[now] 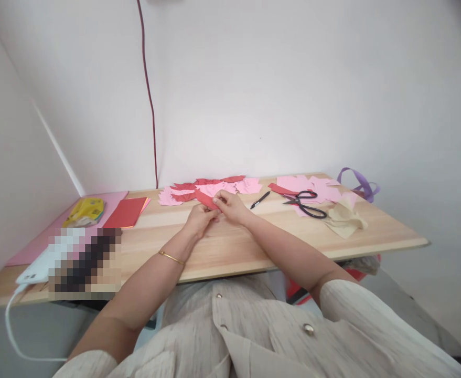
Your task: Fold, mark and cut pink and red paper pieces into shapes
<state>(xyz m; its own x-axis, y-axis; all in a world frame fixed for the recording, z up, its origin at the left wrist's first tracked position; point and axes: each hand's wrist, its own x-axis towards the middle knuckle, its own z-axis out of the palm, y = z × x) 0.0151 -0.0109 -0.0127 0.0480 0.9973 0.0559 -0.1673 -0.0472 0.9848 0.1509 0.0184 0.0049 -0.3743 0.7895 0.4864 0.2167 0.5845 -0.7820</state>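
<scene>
Between my two hands is a small folded piece of red paper point(204, 198), held just above the wooden table point(222, 252). My left hand point(201, 219) pinches its lower edge. The fingers of my right hand point(230, 206) grip its right end. Right behind it lie cut pink paper pieces point(210, 188) and cut red paper pieces point(184, 197) with jagged edges, overlapping in a row along the wall. To the right of my right hand rests a black pen point(260, 200). Farther right, black-handled scissors point(307, 203) lie with their blades slightly apart.
Pink paper scraps point(324, 188), a red strip point(279, 189) and a crumpled beige piece point(344, 218) surround the scissors. At left are a stack of red paper point(126, 212), a yellow packet point(84, 211) and a white device point(37, 268) with a cable. A purple ribbon point(362, 181) hangs at the far right edge.
</scene>
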